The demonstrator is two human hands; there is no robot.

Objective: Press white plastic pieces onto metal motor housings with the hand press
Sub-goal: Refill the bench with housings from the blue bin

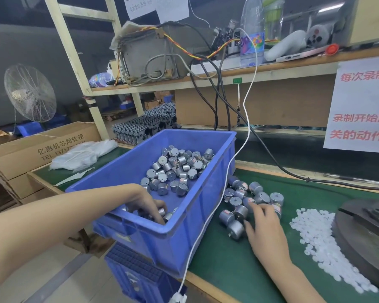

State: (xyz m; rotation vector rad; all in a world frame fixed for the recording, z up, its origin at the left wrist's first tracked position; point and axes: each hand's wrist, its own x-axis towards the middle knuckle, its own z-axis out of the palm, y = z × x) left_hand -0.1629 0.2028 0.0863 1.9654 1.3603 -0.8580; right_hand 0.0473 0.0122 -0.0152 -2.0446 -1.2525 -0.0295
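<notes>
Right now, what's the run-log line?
left hand: grips motor housings in blue bin | right hand: rests on loose motors | white plastic pieces: untouched

Even, soft indoor light; wide-angle bending at edges, slight blur, dim background.

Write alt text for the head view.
A person's left hand reaches among motors in a blue bin; the right hand rests on loose motors on the green mat. White pieces lie beside the press base.
</notes>
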